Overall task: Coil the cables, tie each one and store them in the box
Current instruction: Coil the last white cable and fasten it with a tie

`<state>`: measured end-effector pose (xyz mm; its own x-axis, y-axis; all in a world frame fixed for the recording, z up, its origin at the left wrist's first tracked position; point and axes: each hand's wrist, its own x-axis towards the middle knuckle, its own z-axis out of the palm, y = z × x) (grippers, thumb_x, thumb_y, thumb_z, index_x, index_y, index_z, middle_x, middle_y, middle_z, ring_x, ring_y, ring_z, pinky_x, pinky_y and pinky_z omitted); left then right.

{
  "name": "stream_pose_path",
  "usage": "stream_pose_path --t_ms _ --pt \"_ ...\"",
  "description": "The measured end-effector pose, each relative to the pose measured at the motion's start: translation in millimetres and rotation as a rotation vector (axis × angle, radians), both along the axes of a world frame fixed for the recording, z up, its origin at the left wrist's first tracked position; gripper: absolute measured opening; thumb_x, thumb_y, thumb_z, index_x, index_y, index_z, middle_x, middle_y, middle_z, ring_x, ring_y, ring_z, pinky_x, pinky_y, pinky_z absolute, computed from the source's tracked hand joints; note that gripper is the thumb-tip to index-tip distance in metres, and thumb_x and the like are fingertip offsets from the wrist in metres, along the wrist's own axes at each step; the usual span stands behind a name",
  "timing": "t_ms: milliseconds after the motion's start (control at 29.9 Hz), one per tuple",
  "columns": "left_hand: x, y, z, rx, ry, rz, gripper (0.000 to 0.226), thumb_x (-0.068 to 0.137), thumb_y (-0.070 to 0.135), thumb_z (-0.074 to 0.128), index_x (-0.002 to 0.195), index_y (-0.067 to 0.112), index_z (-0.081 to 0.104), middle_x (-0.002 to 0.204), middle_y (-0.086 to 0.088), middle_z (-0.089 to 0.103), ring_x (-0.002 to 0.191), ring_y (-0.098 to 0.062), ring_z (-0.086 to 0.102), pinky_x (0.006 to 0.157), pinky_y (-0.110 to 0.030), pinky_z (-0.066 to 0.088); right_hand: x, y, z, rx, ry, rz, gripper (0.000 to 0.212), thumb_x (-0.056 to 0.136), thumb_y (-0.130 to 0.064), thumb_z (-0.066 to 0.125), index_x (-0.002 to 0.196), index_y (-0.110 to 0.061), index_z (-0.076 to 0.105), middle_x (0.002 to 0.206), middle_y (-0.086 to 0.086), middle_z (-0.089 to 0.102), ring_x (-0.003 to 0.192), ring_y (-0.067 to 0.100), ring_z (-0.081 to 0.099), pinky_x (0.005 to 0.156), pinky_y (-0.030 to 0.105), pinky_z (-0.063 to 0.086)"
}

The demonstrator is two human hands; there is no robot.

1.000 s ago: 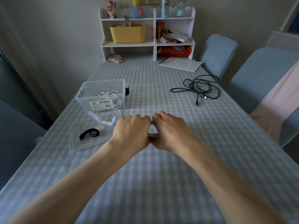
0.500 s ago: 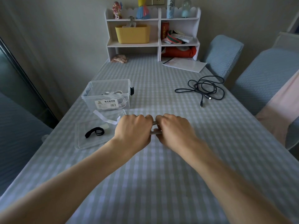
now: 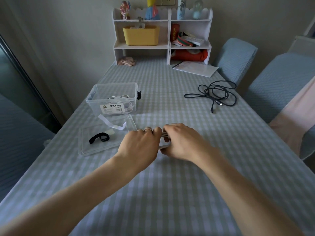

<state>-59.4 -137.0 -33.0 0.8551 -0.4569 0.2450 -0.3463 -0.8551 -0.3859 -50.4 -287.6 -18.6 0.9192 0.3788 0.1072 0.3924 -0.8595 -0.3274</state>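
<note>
Centre of frame, nearest: the left hand (image 3: 140, 147) and right hand (image 3: 181, 142) are knuckle to knuckle above the checked tablecloth (image 3: 170, 193), each with fingers curled round a pale cable bundle (image 3: 165, 140). Only two short strands show in the gap between the hands; the rest is hidden. The visible strands run left to right across the frame, so the bundle's long axis is judged to lie crosswise to the forearms. Which end carries a plug cannot be told. Whether a tie is on this bundle cannot be told either; judged as coiling or tying in progress.

Left of the hands: the clear lid (image 3: 105, 142) lies flat on the table, with a black strap (image 3: 99, 137) resting on it and a white strip (image 3: 110, 124) lying across its far edge.

Beyond the lid, centre left: the clear box (image 3: 95, 97) stands open, with at least one white cable (image 3: 121, 101) coiled inside. That item is judged stored.

Centre right, well apart from the box: a black cable (image 3: 216, 94) lies in a loose heap, uncoiled and untied, one connector trailing toward the near edge. This one is outstanding.

Upper centre: a white shelf unit (image 3: 168, 46) stands against the wall.

Assessment: one cable boxed, one in hand, one untouched; lid not yet fitted.
</note>
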Motion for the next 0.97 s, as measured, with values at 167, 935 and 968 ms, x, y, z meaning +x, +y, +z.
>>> stream_pose_path --t_ms 167,935,968 --pt "-1.9 12.0 3.1 -0.040 -0.055 -0.101 0.017 0.062 0.008 0.054 0.077 0.011 0.062 0.059 -0.004 0.056 0.039 -0.020 0.056 0.039 -0.022 0.019 1.1 4.7 -1.8 0.150 0.182 0.030 0.023 0.077 -0.036 0.078 0.082 -0.024 0.058 0.080 -0.010 0.064 0.073 0.008 0.063 0.068 0.031 0.055" --pt "-2.6 32.2 -5.0 -0.058 -0.103 -0.145 0.018 0.058 0.002 0.054 0.072 0.012 0.062 0.055 -0.002 0.052 0.037 -0.020 0.052 0.044 -0.022 0.015 2.0 9.2 2.1 0.359 0.409 0.040 0.025 0.099 -0.022 0.045 0.077 -0.018 0.056 0.078 -0.011 0.056 0.071 0.005 0.051 0.072 0.026 0.037" --pt "-2.7 32.9 -4.7 -0.059 -0.104 -0.152 0.020 0.059 0.001 0.054 0.073 0.011 0.063 0.056 -0.003 0.052 0.038 -0.020 0.051 0.043 -0.023 0.015 3.8 8.2 1.7 0.441 0.460 0.022 0.029 0.100 -0.023 0.044 0.076 -0.018 0.059 0.072 -0.012 0.056 0.068 0.004 0.050 0.071 0.025 0.036"
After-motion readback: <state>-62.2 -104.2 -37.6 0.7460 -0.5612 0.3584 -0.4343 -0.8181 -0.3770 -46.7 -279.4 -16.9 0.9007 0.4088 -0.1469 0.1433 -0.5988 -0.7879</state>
